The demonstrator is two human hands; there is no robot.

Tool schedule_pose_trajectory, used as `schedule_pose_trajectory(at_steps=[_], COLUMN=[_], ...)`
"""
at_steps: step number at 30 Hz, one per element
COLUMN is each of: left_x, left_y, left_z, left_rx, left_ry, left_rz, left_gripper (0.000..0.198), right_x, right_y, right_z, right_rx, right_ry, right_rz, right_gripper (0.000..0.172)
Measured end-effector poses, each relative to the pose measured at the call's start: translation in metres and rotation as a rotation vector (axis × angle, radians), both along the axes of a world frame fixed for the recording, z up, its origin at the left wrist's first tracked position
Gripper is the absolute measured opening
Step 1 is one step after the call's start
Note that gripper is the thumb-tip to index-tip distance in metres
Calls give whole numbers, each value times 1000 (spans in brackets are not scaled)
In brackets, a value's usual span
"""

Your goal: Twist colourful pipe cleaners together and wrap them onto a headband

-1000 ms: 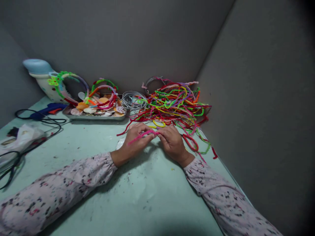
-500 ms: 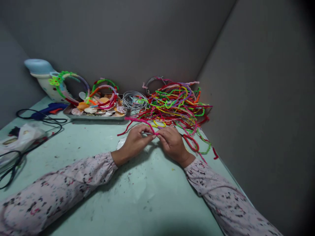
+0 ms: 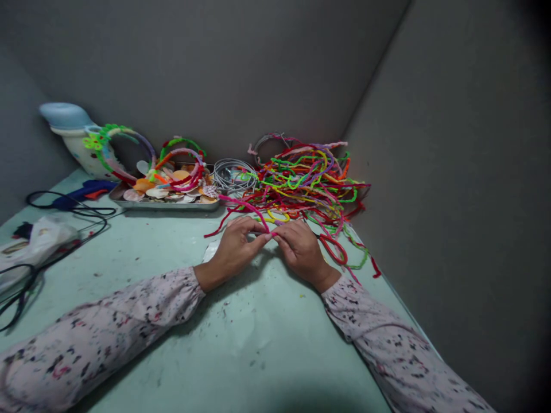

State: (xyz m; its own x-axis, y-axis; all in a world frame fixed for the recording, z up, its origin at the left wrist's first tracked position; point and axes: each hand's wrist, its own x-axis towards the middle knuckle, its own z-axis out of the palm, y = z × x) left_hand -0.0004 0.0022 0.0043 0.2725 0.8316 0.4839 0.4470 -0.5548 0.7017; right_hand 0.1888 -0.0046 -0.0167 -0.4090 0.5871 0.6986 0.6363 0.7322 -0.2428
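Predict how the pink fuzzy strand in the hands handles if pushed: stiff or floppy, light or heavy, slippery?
Probably bendable but shape-holding: the pink fuzzy strand juts out past the left hand in a gentle curve rather than drooping.
Likely light, since it looks thin.
Probably not slippery, given its fuzzy surface.

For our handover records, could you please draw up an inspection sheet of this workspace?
Surface: pale green tabletop, scattered with small dark marks.
Job's things: pink fuzzy strand, one end free; thin grey piece beside it, mostly hidden; tangled coloured strands behind.
Clutter: metal tray of shells with decorated hoops, coiled wire beside it; plastic bag at left.
Grips: left grip and right grip close together, both closed on the pink fuzzy strand.
Cables: black cable, loosely looped at left.
Surroundings: grey walls; other people, nothing seen.
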Motion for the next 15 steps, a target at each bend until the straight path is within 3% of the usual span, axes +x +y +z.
schedule_pose_trajectory(at_steps=[12,15], left_x=[1,1], left_y=[-3,-1], left_z=[11,9], left_rx=[-322,-295], left_ry=[-167,-154], left_rz=[-62,-64], left_gripper=[14,14], right_x=[-2,-2], right_y=[-2,-2], right_z=[2,2], right_rx=[37,21], right_ry=[-48,-43], right_rz=[26,6], right_gripper=[13,13])
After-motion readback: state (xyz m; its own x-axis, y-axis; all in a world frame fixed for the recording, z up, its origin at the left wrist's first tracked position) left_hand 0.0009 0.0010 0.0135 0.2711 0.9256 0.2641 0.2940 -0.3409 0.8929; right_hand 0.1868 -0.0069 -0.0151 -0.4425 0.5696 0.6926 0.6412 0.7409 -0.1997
